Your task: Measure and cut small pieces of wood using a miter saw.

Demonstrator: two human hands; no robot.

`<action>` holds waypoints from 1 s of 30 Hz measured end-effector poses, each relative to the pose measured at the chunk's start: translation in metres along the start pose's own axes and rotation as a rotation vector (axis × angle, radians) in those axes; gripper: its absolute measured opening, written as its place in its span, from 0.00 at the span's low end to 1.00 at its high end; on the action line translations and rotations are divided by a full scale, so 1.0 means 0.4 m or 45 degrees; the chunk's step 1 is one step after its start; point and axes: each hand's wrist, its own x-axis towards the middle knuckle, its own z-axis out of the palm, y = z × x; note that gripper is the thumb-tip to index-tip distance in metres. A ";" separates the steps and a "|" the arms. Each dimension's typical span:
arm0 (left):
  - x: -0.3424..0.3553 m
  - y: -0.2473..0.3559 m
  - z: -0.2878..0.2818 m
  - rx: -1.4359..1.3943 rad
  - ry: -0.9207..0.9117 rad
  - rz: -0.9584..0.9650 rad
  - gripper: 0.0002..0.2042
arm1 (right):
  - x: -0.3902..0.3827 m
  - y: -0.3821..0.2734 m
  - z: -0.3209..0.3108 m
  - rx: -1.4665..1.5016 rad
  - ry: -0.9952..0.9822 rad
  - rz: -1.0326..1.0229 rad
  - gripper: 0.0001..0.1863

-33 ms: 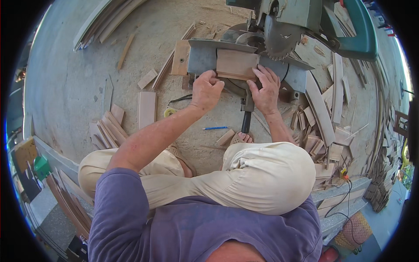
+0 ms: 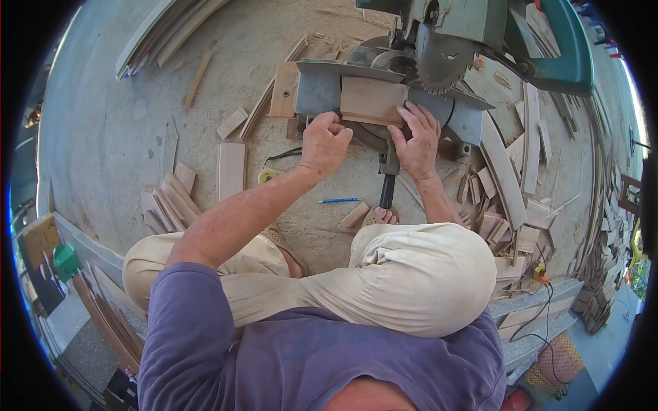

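A short wooden board lies on the grey metal table of a mitre saw, its far edge by the fence. My right hand grips the board's right end, fingertips at its edge and thumb by the near corner. Curled into a loose fist, my left hand is beside the near left corner; what its fingers hold, if anything, is hidden. To the right of the board, the toothed saw blade is raised. Below the table a black handle points toward my foot.
A blue pencil and a yellow tape roll lie on the floor. Wood offcuts are heaped at right, more pieces at left. Long strips lie at the far left. The green saw handle overhangs the right.
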 end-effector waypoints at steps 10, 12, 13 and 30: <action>-0.208 -0.184 -0.073 1.205 -1.191 0.581 0.10 | 0.004 -0.008 -0.003 -0.065 -0.039 0.006 0.26; -0.239 -0.201 -0.058 1.326 -1.452 0.467 0.11 | 0.009 -0.019 -0.009 -0.054 -0.023 0.008 0.26; -0.251 -0.205 -0.057 1.398 -1.592 0.387 0.12 | 0.007 -0.029 -0.015 -0.032 0.010 0.005 0.26; -0.135 -0.102 -0.957 1.469 -0.088 -0.177 0.15 | -0.234 -0.222 0.147 -0.224 -1.469 -0.727 0.07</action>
